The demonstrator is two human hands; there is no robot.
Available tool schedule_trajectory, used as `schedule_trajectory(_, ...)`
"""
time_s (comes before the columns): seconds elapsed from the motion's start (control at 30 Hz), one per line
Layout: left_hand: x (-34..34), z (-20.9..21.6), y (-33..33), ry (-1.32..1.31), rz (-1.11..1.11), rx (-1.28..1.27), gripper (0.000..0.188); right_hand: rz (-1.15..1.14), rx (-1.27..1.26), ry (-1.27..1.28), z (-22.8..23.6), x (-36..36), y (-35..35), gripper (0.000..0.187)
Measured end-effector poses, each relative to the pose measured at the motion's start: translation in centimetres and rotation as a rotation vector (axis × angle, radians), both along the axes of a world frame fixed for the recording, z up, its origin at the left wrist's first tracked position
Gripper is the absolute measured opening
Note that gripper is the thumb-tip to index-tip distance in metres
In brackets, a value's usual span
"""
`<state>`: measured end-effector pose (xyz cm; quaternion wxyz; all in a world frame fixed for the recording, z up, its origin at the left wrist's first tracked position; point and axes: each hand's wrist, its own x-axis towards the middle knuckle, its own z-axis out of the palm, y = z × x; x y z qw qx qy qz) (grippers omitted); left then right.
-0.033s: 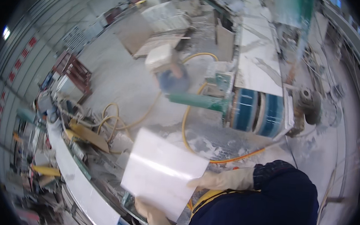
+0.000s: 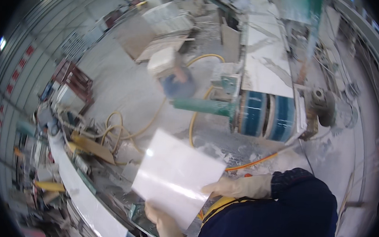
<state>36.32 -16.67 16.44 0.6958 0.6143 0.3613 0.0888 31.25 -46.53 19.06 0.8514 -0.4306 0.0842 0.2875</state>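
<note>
A glossy white rectangular tile [image 2: 176,168] is held tilted in front of my body, with light glaring off its face. My left hand [image 2: 161,221], in a pale glove, grips its lower left edge from below. On the opposite side my right hand [image 2: 237,187], gloved the same way, is closed on the right edge. Some fingers of both hands are hidden behind the tile. A long white slab strip [image 2: 87,204] on a bench runs past my left hand.
Ahead right, a conveyor with blue bands [image 2: 253,114] carries a grey-veined white slab [image 2: 270,58]; a green bar [image 2: 204,105] juts leftward from it. A yellow-orange hose [image 2: 257,163] winds over the floor. A white block [image 2: 162,62] sits on a blue object [image 2: 178,87].
The tile has shifted slightly right and tilted, so its glare has moved. Both hands keep their grip, and the whole view has turned a little.
</note>
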Motion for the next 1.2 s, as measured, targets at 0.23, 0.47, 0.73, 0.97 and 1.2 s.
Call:
schedule_trajectory(0.23,8.8,-2.0,-23.0,-0.07,-0.627,-0.107,0.033,-0.426,0.088,0.098,-6.5,-7.1,-13.9,0.043)
schedule_trajectory(0.47,12.9,-2.2,-38.5,0.12,-1.009,-0.015,0.041,-1.026,0.435,0.076,-6.6,-11.0,-18.0,0.035)
schedule_trajectory(0.73,16.0,-4.3,-41.0,-0.011,-1.433,0.107,0.035,-0.821,1.816,0.355,-7.5,-10.4,-20.1,0.04)
schedule_trajectory(0.97,9.2,-2.9,-32.8,0.309,-1.447,-0.023,0.049,-0.897,2.338,0.599,-13.5,-8.2,-19.0,0.04)
schedule_trajectory(1.2,10.0,-3.4,-34.0,0.067,-1.416,0.198,0.048,-0.805,3.117,0.665,-10.4,-6.9,-19.8,0.042)
